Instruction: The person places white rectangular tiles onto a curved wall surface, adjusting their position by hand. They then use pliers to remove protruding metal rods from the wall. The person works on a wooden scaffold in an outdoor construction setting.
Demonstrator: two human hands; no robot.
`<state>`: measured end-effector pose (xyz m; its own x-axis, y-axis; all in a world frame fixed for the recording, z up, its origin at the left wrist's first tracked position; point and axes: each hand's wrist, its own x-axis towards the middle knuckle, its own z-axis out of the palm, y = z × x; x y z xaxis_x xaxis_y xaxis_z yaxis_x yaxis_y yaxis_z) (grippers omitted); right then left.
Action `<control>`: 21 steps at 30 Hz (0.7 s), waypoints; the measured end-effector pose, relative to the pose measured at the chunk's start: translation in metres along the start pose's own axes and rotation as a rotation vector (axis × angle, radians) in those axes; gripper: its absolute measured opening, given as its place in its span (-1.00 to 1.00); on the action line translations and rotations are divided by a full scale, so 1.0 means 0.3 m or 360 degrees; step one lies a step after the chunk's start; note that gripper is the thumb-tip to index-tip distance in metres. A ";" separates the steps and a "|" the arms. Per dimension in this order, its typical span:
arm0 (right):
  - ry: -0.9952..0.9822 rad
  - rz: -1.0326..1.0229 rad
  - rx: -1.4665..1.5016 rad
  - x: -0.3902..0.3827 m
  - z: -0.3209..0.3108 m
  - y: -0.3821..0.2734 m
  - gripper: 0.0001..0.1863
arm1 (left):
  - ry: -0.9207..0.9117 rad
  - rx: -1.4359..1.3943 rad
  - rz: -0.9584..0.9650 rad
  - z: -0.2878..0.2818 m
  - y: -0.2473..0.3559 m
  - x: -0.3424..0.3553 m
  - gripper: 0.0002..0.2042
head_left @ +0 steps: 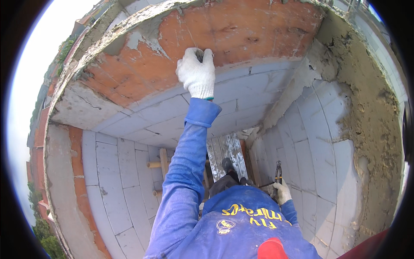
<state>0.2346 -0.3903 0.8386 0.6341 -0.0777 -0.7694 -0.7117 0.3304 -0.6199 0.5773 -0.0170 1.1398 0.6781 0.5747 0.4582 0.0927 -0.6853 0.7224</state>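
Observation:
My left hand (196, 73), in a white knit glove, reaches up to the orange-coated concrete beam (250, 32). Its thumb and fingers come together in a pinch against the beam's face. A thin wire or string (189, 32) runs upward from the fingertips. What lies between the fingers is mostly hidden. Low on my right side, my gloved right hand (283, 192) is closed around the handles of a pair of pincers (278, 169), their jaws pointing up and away from me.
Weathered planks (226, 151) lie under my feet. A grey block wall (116, 181) with a wooden frame (164, 164) beside it stands left. Rough mortar (371, 99) covers part of the right block wall (317, 142). Beyond the left edge, rooftops and trees show far below.

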 end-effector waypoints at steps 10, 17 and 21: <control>-0.0022 -0.0028 0.0051 0.018 0.034 -0.017 -0.44 | 0.0353 -0.0485 -0.0139 0.042 -0.201 -0.189 -0.68; 0.0156 0.0032 0.0120 0.040 -0.061 0.009 -0.61 | 0.0161 -0.0582 -0.0007 -0.009 -0.077 -0.155 -0.66; 0.0154 0.0026 0.0048 0.063 -0.072 -0.016 -0.62 | 0.0105 -0.0312 0.0189 0.013 -0.089 -0.090 -0.67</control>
<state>0.2434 -0.4136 0.8236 0.5895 -0.1618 -0.7914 -0.7112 0.3606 -0.6035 0.5594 -0.0160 1.1061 0.6263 0.5274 0.5741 -0.1327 -0.6536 0.7452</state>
